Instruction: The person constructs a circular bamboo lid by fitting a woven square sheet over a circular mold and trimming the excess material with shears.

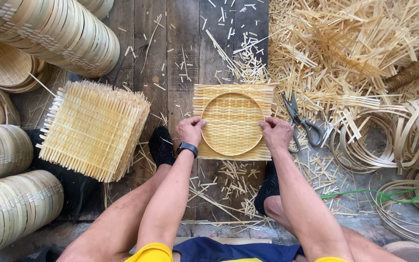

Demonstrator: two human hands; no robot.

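**Pressing a hoop onto a woven square**

Kneeling over dark floorboards (180,29), the person had both hands on a round bamboo hoop (232,123) that lay on top of a square woven mat (232,88). The left hand (190,131) sat at the hoop's left edge, fingers curled down over the rim, a dark watch (188,148) on that wrist. The right hand (276,133) sat at the opposite edge, closed in the same way, its thumb lying over the rim. The hoop therefore lay between the two hands, pinned at its sides, and the mat's ragged ends stuck out beyond it above, below and at the corners. Whether the fingers reached under the mat could not be told.

Just to the right of the mat a pair of scissors (302,123) lay on the boards, blades pointing away from the person, close to the right hand but not touching it. Beyond them spread a heap of cut strips (345,53) and coils of thin bamboo band (403,140). To the left, well apart from the left hand, stood a stack of woven squares (93,128). Rolls of finished hoops (59,34) lay along the left edge. Two feet in black socks (162,145) rested either side of the mat.
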